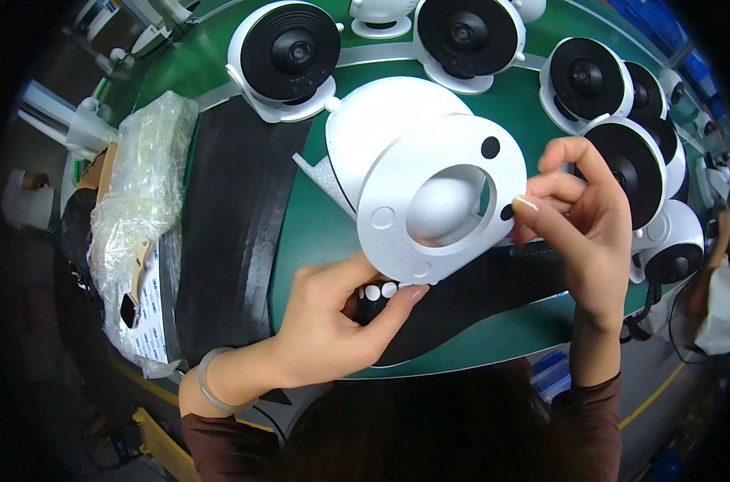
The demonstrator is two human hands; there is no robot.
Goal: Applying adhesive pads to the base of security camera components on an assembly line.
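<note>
A white ring-shaped base plate (389, 173) with a large central hole is tilted up in front of me. My left hand (325, 321) pinches its lower edge, thumb in front. Between those fingers shows a dark piece with several small white discs (373, 292), partly hidden. My right hand (586, 217) is at the plate's right edge, thumb beside a black round pad (507, 212) and some fingers behind the rim. Another black textured pad (490, 148) sits in the plate's upper right. Two round recesses at its lower left show bare white. Behind it lies a white rounded housing (397, 100).
Several white camera-like devices with black round fronts (291, 52) stand along the back and right of the green table (308, 233). Black mats (232, 217) lie at left and beneath my hands. Clear plastic wrap (144, 177) and a blue-printed backing sheet (152, 325) occupy the left edge.
</note>
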